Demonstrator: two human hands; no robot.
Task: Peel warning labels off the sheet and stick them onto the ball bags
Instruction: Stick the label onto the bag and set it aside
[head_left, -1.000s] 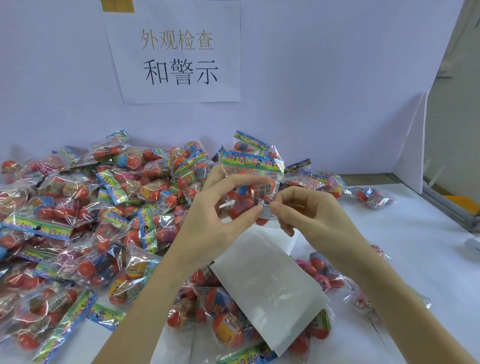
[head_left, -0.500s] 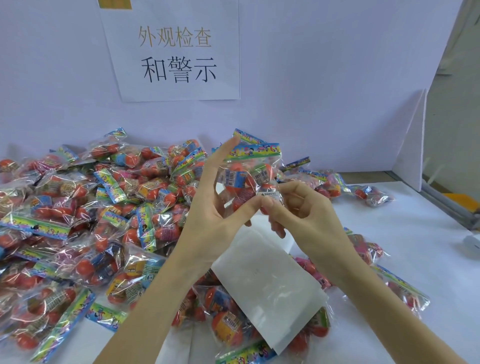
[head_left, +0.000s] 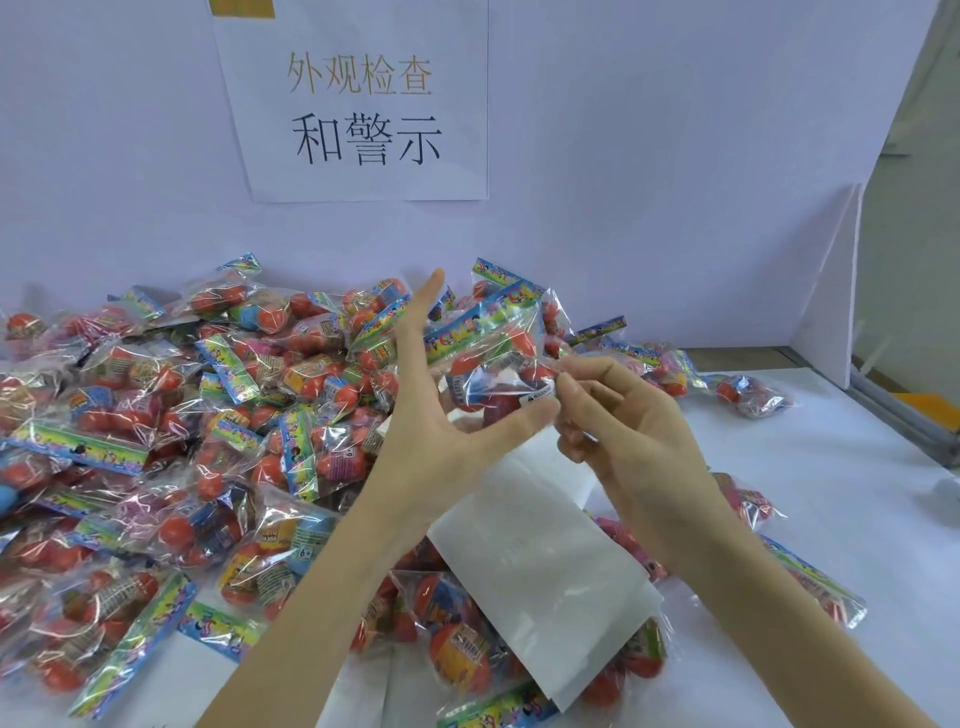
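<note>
1 ball bag (head_left: 488, 358) is held up above the table (head_left: 831, 499), in front of the left hand (head_left: 441, 415). That hand's forefinger is straight and points up, and its thumb reaches across under the bag's lower edge, touching the small white label (head_left: 537, 399) there. The right hand (head_left: 623, 421) has its fingers curled, its forefinger and thumb meeting at the label's right end, so the 2 hands look to be pressing the label down onto the bag; whether it is fully stuck I cannot tell. The white label sheet (head_left: 545, 561) lies below the hands, on top of other bags, and its face is too pale to show how many labels remain. A large heap of bags (head_left: 171, 415) covers the left of the table, and a few bags (head_left: 753, 395) lie to the right. I judge the job far from finished: 1 bag is nearly labelled, and the heap mostly awaits.
</note>
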